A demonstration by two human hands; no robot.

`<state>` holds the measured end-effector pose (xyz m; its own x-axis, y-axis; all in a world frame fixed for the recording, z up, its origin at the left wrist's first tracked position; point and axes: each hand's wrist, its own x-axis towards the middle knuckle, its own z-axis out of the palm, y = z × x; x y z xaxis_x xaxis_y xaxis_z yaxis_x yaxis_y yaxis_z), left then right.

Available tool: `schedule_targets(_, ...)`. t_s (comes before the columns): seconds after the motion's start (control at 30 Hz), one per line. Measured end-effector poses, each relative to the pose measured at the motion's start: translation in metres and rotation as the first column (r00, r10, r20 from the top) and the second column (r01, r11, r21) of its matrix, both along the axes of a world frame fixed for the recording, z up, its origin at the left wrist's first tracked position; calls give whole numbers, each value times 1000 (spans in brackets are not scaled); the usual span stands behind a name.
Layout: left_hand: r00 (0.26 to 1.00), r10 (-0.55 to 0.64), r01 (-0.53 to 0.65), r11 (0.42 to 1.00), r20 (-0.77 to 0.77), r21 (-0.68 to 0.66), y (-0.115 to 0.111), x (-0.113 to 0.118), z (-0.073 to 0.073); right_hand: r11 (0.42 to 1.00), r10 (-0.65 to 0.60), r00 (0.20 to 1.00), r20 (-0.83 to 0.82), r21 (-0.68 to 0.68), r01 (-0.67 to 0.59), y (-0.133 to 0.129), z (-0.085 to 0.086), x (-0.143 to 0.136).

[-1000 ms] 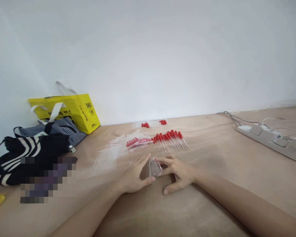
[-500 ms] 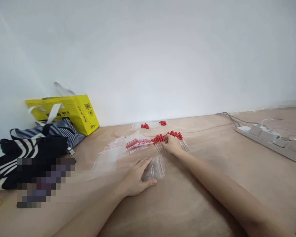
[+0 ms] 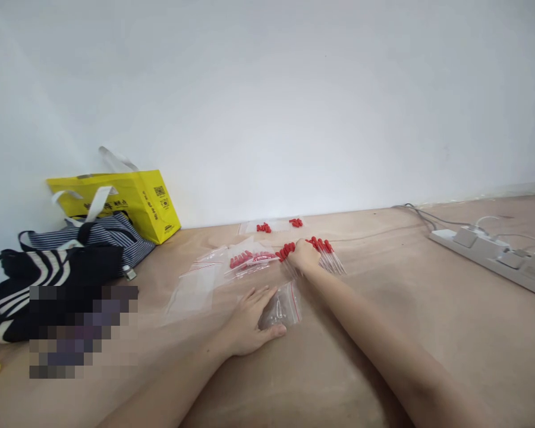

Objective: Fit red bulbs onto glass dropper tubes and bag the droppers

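My left hand [image 3: 249, 326] lies flat on the table, thumb and fingers spread. It touches the edge of a clear zip bag [image 3: 282, 308] with a red strip. Beyond it my right hand [image 3: 304, 259] is closed, fingers curled down among thin, pale sticks with red heads [image 3: 324, 248]. Its own back hides the fingertips and what they grip. These sticks lie side by side in a row, some showing at each side of the hand. Left of them, a clear bag [image 3: 245, 270] holds several red-headed pieces. Flat clear zip bags [image 3: 195, 285] lie further left.
Near the wall lies a clear bag [image 3: 279, 226] with red pieces in two clusters. At left stand a yellow carrier bag [image 3: 158, 208], a striped bag [image 3: 129, 235] and a black bag [image 3: 84, 264]. A white power strip [image 3: 494, 261] with plugs and cables lies at right.
My right hand has turned over slightly among the sticks, its back now hiding the fingers. My left hand stays flat by the zip bag. The view has shifted a little.
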<state>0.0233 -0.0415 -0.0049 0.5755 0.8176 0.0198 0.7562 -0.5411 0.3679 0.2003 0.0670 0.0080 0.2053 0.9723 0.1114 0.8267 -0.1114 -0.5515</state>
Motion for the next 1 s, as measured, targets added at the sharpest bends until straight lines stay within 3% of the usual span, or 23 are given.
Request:
schedule_targets(0.13, 1000, 7, -7, 1000, 7, 2, -1, 1, 1, 992, 63, 993, -95, 113, -53, -11, 4, 23)
schedule_targets(0.23, 1000, 12, -12, 1000, 6, 8, -1, 4, 2, 976, 140, 969, -202, 193, -101, -31, -5, 48)
schedule_targets(0.3, 1000, 1, -1, 1000, 2, 11, -1, 8, 2, 941, 272, 818, -507, 317, -117, -47, -17, 58)
schedule_targets(0.37, 1000, -3, 3, 1000, 2, 15, -2, 12, 2, 917, 357, 651, -670, 385, -107, -62, -29, 61)
schedule_targets(0.47, 1000, 3, -4, 1000, 15, 25, -1, 16, -1, 899, 407, 499, -765, 433, -69, -78, -43, 50)
schedule_targets(0.6, 997, -12, 8, 998, 81, 58, -1, 18, -4, 894, 447, 392, -804, 422, -152, -88, -49, 31)
schedule_targets(0.77, 985, 19, -32, 997, 170, 76, -3, 13, 2, 860, 452, 433, -780, 251, -445, -92, -45, 37)
schedule_targets(1.0, 991, -74, 74, 997, 112, 6, -3, -6, 10, 835, 426, 520, -740, 100, -541, -87, -39, 54)
